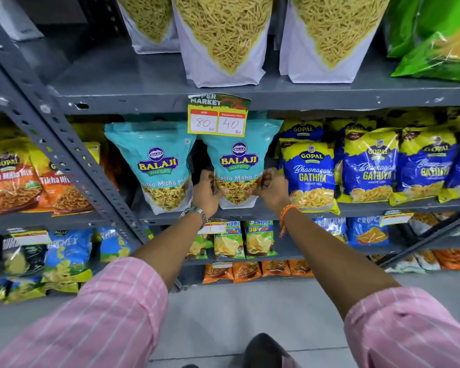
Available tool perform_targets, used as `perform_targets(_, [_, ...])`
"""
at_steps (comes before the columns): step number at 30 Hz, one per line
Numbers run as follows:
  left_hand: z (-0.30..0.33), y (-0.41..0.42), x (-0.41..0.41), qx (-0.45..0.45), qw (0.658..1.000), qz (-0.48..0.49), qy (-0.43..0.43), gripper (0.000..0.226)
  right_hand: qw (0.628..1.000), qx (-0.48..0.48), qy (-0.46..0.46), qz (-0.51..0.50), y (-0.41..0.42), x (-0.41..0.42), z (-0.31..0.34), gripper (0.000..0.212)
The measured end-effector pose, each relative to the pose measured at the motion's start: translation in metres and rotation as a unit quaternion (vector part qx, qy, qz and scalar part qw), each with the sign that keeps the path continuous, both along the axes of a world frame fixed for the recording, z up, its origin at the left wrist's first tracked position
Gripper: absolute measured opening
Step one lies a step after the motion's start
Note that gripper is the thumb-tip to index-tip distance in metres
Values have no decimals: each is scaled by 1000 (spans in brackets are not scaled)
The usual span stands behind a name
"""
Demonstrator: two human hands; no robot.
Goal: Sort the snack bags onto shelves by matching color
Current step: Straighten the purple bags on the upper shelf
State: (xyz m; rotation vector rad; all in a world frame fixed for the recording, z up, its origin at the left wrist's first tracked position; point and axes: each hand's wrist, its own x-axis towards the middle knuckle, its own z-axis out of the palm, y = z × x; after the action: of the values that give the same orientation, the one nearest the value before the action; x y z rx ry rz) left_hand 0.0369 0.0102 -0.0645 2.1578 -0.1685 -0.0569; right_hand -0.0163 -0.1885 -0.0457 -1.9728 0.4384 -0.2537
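1. both hands are up at the middle shelf point(170, 216), gripping the lower part of a teal balaji snack bag point(238, 160) that stands upright on it.
2. left hand point(207, 192) is on the bag's left edge, fingers curled round the side with the thumb on the front near the bottom. there's a metal watch point(195, 212) on that wrist.
3. right hand point(272, 188) is on the right edge, fingers bent and pinching the lower right corner. an orange thread band point(287, 211) sits on that wrist.
4. so the bag is held between the two hands, and its base looks to be at shelf level, though i can't tell if it's fully resting there.
5. a second teal bag point(157, 166) of the same kind stands just beside it on the left, tilted a bit.
6. blue and yellow gopal bags point(310, 173) are lined up right beside it on the right, and orange bags point(14, 179) sit well off to the left past the grey upright.
7. a yellow price tag point(217, 120) hangs off the shelf above and overlaps the top of the held bag.
8. white bags point(223, 41) stand on the upper shelf, with a green bag point(436, 35) at the far right.
9. pink striped sleeves point(112, 320) show at the bottom.
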Motion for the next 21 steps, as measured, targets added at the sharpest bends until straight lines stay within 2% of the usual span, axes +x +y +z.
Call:
perform_targets(6, [-2,-1,2,12,1000,0,-5,58,1000,7,14,-6,-2,5,-4,58])
perform_targets(10, [23,-1,-23,-12,1000,-2,-16,65,998,63,-6,-19,9,-14,17,81])
perform_targets(12, [39,6,-44,-51,998,14,-30,59,988,115,-65,-77,18,-34,35,76])
perform_targets(15, [67,27,-80,-99,991,31,-87,32,952,114,-203,-197,33,-68,70,49])
perform_targets(17, [96,41,-99,-125,981,27,-149,40,920,95,-291,-243,43,-82,104,37])
perform_targets(19, [134,49,-111,-166,958,41,-232,42,895,92,-367,-236,53,-87,146,32])
perform_targets(21, [176,54,-112,-226,918,55,-320,41,887,86,-408,-198,62,-83,187,31])
